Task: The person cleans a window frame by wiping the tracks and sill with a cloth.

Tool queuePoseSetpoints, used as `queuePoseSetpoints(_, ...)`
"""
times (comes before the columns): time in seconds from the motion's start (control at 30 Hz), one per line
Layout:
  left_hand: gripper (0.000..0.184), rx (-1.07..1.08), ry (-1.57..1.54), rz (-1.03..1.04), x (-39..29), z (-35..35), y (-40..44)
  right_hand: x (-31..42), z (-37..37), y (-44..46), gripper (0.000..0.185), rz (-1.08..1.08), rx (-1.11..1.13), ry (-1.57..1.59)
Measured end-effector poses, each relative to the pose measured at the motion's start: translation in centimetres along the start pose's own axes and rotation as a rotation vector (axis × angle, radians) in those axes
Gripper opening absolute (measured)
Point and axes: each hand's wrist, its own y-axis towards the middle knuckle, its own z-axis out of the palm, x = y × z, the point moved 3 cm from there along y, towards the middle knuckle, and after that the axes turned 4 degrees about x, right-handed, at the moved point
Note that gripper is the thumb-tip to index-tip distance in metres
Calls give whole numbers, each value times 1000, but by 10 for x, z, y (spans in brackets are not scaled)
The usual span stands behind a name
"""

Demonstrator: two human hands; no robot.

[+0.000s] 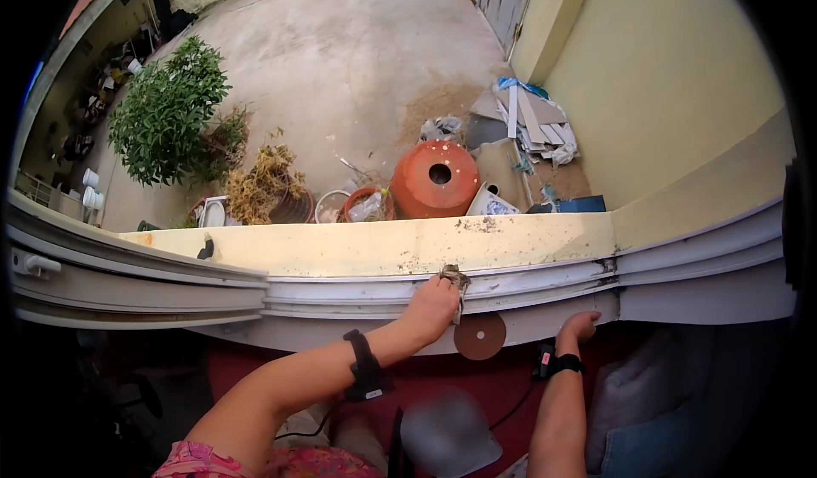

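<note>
My left hand is closed on a crumpled, dirt-stained cloth, pressed against the white sliding-window track. Dark grime shows along the grooves of the track. Against the inner sill, just right of my left wrist, is a brown round disc with a pale centre. Farther right, my right hand rests at the inner edge of the window frame, its fingers only partly visible and nothing seen in them. Both wrists wear black straps with small devices.
A sliding window panel fills the left of the opening. Outside the speckled outer ledge stand a red clay pot, dried plants and a leafy shrub. Scrap boards lie near the right wall. Below are cushions.
</note>
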Motion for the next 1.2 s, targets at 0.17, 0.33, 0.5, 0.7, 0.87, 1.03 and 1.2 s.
queuePoseSetpoints(0.17,17,-101,-245,83,-21,-16,29,-2,0,4,70,19,43,-30)
queuePoseSetpoints(0.33,28,-288,-148,137,33,-84,-30,-1,2,3,71,30,43,-5)
queuePoseSetpoints(0.5,31,-134,263,-19,100,-118,-125,-7,6,13,72,29,67,-22)
queuePoseSetpoints(0.7,12,-40,554,-201,153,-106,-184,-4,4,9,71,38,79,3)
queuePoseSetpoints(0.87,10,164,658,-518,168,-86,-181,-7,5,13,71,8,55,-34)
queuePoseSetpoints(1.03,13,81,616,-410,167,-68,-174,-9,7,14,71,3,35,-15)
queuePoseSetpoints(1.2,16,-50,343,-268,106,-48,-115,-9,7,13,70,-8,34,-2)
